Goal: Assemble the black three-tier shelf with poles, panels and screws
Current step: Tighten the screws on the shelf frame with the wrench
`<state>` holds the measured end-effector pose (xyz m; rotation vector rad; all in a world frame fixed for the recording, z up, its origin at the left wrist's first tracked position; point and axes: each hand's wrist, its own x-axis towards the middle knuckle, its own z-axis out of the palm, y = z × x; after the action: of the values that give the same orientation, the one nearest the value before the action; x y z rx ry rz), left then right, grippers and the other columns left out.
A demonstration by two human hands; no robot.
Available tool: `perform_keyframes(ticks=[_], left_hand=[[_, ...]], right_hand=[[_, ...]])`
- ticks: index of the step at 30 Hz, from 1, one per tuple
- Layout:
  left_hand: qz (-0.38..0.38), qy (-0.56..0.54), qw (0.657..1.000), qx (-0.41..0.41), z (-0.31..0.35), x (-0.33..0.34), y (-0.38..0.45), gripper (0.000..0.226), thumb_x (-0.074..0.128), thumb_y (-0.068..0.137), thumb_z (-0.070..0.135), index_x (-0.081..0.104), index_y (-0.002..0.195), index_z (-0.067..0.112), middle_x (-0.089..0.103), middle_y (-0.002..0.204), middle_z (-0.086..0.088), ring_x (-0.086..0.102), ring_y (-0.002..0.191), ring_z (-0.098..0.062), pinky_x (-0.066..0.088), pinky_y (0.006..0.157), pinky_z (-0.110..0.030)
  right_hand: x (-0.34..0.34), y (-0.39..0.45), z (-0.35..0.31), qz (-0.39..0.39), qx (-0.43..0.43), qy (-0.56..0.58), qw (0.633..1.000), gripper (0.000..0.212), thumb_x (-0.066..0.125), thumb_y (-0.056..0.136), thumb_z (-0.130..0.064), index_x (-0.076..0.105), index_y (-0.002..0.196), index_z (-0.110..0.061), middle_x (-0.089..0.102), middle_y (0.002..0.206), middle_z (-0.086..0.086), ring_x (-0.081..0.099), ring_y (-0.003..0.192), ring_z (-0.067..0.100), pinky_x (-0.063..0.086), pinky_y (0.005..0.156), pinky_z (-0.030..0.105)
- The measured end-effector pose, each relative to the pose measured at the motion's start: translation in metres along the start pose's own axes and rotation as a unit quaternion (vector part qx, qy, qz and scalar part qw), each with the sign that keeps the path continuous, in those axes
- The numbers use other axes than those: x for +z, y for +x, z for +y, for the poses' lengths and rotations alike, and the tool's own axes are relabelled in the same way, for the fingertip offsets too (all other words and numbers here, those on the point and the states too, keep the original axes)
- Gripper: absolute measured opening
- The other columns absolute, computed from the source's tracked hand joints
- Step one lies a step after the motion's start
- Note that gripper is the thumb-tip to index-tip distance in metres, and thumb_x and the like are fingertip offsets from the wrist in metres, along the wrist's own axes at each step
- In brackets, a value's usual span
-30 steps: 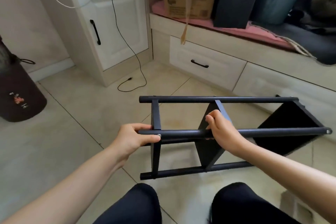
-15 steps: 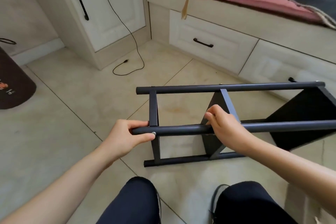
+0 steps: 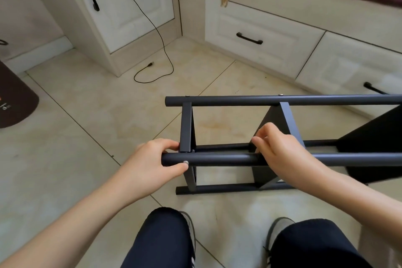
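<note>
The black three-tier shelf (image 3: 282, 137) lies on its side on the beige tiled floor (image 3: 87, 137), directly in front of the person's knees (image 3: 163, 239). Four poles run left to right. The near upper pole (image 3: 217, 159) is held by both hands. The left hand (image 3: 152, 163) grips its left end, fingers curled over the top and thumb pressed below, beside a silver screw head (image 3: 186, 161). The right hand (image 3: 282, 150) wraps the same pole further along, where the middle panel (image 3: 269, 124) meets it; its fingertips are bent over the far side. The end panel (image 3: 187, 128) stands on edge just right of the left hand. The third panel (image 3: 374, 141) runs out of view at the right edge. The far upper pole (image 3: 282, 100) shows two small screw heads along its top. White drawer fronts (image 3: 261, 39) with black handles sit behind the shelf. A black cable (image 3: 152, 67) trails onto the floor near a white cabinet door (image 3: 130, 6). A dark mat (image 3: 15, 102) lies at the left edge.
</note>
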<state>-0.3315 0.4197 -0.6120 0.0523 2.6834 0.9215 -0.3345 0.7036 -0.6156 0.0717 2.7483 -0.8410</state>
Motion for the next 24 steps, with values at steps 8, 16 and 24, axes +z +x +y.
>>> perform_keyframes(ticks=[8, 16, 24], left_hand=[[-0.019, 0.005, 1.000, -0.023, 0.001, -0.002, 0.003, 0.067, 0.056, 0.058, 0.084, 0.065, 0.112, 0.044, 0.068, 0.096, 0.018, 0.062, 0.093, 0.003, 0.048, 0.080, -0.021], [0.241, 0.095, 0.964, 0.060, 0.019, 0.023, 0.013, 0.058, 0.026, 0.101, 0.059, 0.027, 0.054, 0.025, 0.033, 0.049, 0.004, 0.035, 0.048, -0.013, 0.021, 0.046, -0.025], [0.311, 0.082, 0.936, 0.140, 0.006, 0.033, 0.024, 0.040, 0.038, 0.102, 0.033, 0.026, 0.064, 0.026, 0.019, 0.053, 0.009, 0.025, 0.049, -0.020, 0.016, 0.044, -0.026]], right_hand=[[-0.002, 0.041, -0.044, 0.102, -0.165, 0.056, 0.979, 0.030, 0.029, 0.105, -0.038, 0.049, 0.095, -0.019, 0.047, 0.065, -0.011, 0.048, 0.061, -0.002, 0.030, 0.052, 0.021], [0.024, 0.124, -0.116, 0.078, -0.249, 0.036, 0.965, 0.029, 0.030, 0.107, -0.025, 0.046, 0.098, -0.003, 0.064, 0.095, 0.015, 0.055, 0.092, 0.039, 0.048, 0.078, 0.048], [0.041, 0.172, -0.134, -0.007, -0.200, -0.046, 0.979, 0.019, 0.034, 0.102, -0.018, 0.039, 0.086, -0.010, 0.052, 0.083, 0.011, 0.045, 0.071, 0.034, 0.030, 0.054, 0.036]])
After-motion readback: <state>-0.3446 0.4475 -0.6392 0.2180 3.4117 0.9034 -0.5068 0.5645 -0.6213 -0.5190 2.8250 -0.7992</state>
